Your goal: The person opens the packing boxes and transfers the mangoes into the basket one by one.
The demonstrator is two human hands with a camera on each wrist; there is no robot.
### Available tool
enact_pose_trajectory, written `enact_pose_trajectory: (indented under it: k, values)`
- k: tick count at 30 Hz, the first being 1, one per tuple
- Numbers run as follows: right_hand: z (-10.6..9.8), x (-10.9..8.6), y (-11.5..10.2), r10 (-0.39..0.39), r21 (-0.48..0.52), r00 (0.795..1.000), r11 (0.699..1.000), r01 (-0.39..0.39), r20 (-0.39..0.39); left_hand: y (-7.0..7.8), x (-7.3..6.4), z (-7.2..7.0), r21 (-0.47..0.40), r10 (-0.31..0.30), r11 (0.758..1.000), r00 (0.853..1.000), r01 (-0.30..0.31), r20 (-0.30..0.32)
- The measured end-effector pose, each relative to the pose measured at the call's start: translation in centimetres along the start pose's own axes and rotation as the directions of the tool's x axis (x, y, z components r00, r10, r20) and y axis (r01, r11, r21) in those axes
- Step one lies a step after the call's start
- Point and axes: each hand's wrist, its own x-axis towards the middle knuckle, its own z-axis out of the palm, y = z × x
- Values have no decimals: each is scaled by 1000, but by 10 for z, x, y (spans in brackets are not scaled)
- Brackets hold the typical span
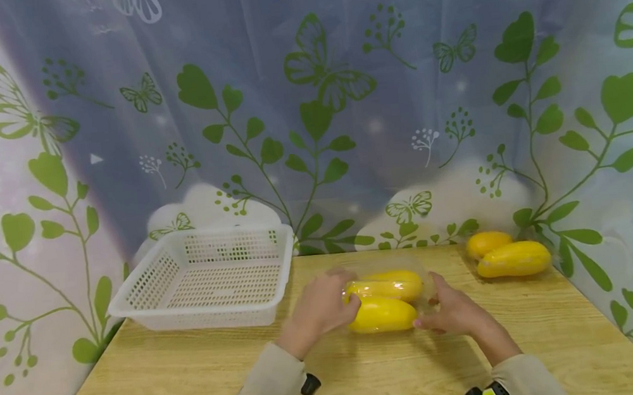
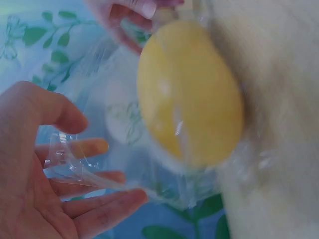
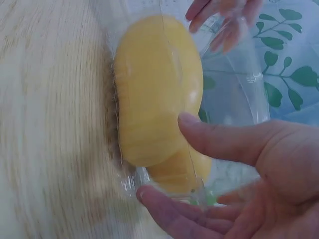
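Observation:
Two yellow mangoes (image 1: 386, 313) lie side by side in a clear plastic bag (image 1: 424, 276) on the table. My left hand (image 1: 322, 305) holds the bag's left end. In the left wrist view, creased clear film lies between its thumb and fingers (image 2: 102, 214), and the fingers show through the plastic. My right hand (image 1: 456, 311) is at the bag's right end, its thumb and fingers spread apart. The right wrist view has that thumb (image 3: 214, 137) over the film beside the mangoes, with the other fingers near the lower edge.
A white perforated plastic basket (image 1: 202, 320) stands at the back left of the wooden table (image 1: 369, 383). Two more yellow mangoes (image 1: 514, 259) lie at the back right, apparently wrapped in clear film. A patterned curtain (image 1: 400, 119) hangs behind the table.

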Motion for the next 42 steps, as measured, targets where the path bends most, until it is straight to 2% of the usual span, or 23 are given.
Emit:
enact_pose_trajectory:
  k: [3, 9, 17, 25, 31, 36, 42]
  values:
    - [-1, 1, 2, 9, 15, 1000, 1000, -9, 2, -2, 4, -9, -55, -39, 998, 999, 40, 15]
    - [-3, 1, 1, 13, 16, 1000, 1000, -13, 8, -8, 7, -17, -102, -46, 993, 998, 51, 52]
    - [-4, 3, -1, 36, 49, 999, 998, -37, 19, -11, 9, -17, -122, -60, 990, 997, 64, 41]
    - [-11, 5, 5, 15, 135, 996, 990, -26, 84, -13, 10, -18, -157, -54, 986, 998, 55, 10]
    - [-16, 10, 17, 31, 217, 995, 975, -51, 94, -13, 13, -20, -178, -80, 981, 997, 80, 3]
    - [-17, 15, 27, -7, 283, 995, 959, -22, 101, -13, 15, -20, -153, -92, 984, 996, 90, -6]
    - [-15, 21, 34, -28, 355, 993, 935, -16, 117, -14, 18, -20, -143, -91, 986, 994, 83, -56]
